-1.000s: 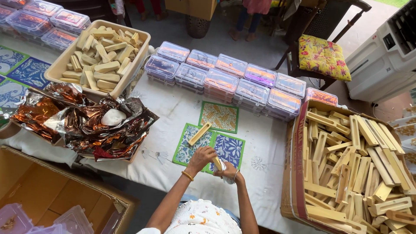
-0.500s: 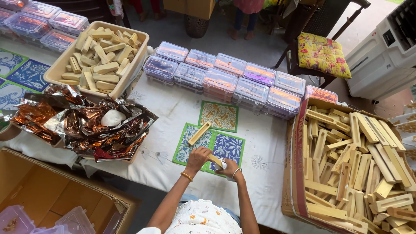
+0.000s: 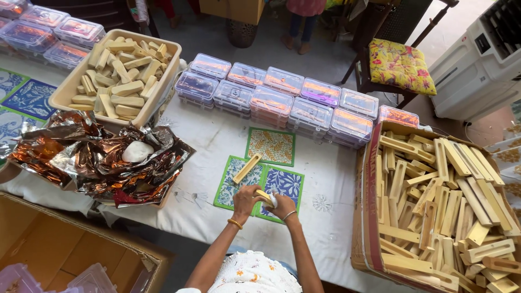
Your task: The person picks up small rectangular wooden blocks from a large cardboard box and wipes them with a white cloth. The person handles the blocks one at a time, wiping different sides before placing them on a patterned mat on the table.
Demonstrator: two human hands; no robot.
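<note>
My left hand (image 3: 245, 198) and my right hand (image 3: 283, 206) meet over the white tablecloth and together grip a short pale wooden block (image 3: 264, 196); a bit of white shows at my right fingers. They hover over a blue patterned tile (image 3: 286, 183) and a green patterned tile (image 3: 230, 182). A second slotted wooden block (image 3: 247, 167) lies diagonally on the green tile, just beyond my left hand. Another green-and-yellow tile (image 3: 271, 145) lies farther back.
A cardboard box of wooden blocks (image 3: 439, 201) stands at right. A cream tray of blocks (image 3: 120, 76) is at back left, crumpled foil wrappers (image 3: 97, 160) in front of it. Clear lidded plastic boxes (image 3: 282, 100) line the far edge. An open carton (image 3: 49, 255) sits below left.
My hands have stayed in place over the tiles, only shifting their grip slightly on the block. The view has drifted a little.
</note>
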